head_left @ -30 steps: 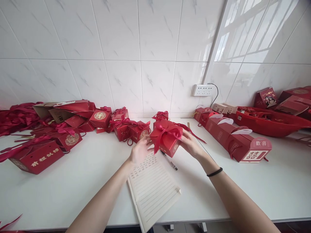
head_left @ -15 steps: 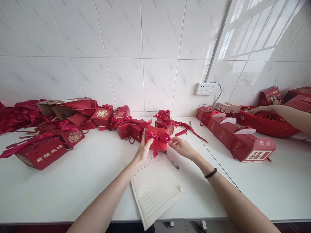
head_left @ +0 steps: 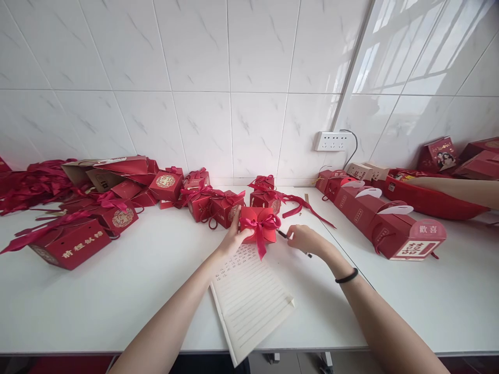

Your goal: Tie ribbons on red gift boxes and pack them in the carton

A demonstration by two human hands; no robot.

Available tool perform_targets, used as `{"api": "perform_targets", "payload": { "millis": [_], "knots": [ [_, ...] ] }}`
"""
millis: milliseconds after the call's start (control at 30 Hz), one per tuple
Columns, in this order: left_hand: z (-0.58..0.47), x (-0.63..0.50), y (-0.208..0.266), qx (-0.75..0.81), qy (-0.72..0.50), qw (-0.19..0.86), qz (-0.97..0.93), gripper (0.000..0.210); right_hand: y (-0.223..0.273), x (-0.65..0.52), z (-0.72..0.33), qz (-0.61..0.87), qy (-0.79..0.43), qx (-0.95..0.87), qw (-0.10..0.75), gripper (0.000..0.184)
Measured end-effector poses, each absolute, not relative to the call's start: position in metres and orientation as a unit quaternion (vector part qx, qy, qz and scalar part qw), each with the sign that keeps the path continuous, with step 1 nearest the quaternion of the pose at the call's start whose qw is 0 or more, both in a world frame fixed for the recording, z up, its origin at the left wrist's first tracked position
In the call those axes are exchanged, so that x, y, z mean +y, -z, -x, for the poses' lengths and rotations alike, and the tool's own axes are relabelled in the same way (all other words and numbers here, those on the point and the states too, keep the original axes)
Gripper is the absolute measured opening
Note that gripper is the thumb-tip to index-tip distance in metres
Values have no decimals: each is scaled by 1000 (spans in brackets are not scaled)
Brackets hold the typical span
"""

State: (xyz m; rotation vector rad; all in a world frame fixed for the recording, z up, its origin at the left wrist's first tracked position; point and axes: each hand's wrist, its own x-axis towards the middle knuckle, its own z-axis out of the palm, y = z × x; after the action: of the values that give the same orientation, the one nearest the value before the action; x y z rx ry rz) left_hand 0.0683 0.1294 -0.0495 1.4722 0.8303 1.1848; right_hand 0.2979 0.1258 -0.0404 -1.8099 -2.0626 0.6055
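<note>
A small red gift box [head_left: 249,214] with a dark pink ribbon bow [head_left: 262,224] on top is held by my left hand [head_left: 235,238], thumb in front and fingers along its left side. To the right of the box, my right hand [head_left: 310,240] is closed on a pen [head_left: 283,234]; its tip end points toward the box and its other end shows below my hand. Under and in front of the box lies an open lined notebook [head_left: 253,306] with rows of handwriting near its top.
Ribboned red boxes [head_left: 224,208] stand behind my hands. More boxes [head_left: 70,244] and a ribbon heap [head_left: 35,182] lie left. A row of handled boxes [head_left: 366,213] runs along the right, beside a red basin [head_left: 436,202] with another person's arm [head_left: 463,188] over it. A loose ribbon [head_left: 307,205] trails behind.
My right hand has left the bow's side, moved right and picked up the pen from the table. My left hand still holds the box, shifted slightly right. The other person's arm reaches further left.
</note>
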Motion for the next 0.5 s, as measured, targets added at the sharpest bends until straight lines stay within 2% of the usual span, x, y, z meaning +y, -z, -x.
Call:
{"api": "perform_targets", "payload": {
  "millis": [133,267,400,500],
  "knots": [
    [-68,130,46,368,-487,532,-588,69,33,125,-309,650,-163,-711,215,17],
    [-68,130,44,365,-489,533,-585,72,19,120,-297,649,-126,-696,281,22],
    [-69,128,43,367,-507,509,-591,68,11,112,-276,518,-251,-717,393,27],
    [-69,127,43,355,-517,505,-593,64,17,111,-266,443,-335,-703,444,33]
  ]
}}
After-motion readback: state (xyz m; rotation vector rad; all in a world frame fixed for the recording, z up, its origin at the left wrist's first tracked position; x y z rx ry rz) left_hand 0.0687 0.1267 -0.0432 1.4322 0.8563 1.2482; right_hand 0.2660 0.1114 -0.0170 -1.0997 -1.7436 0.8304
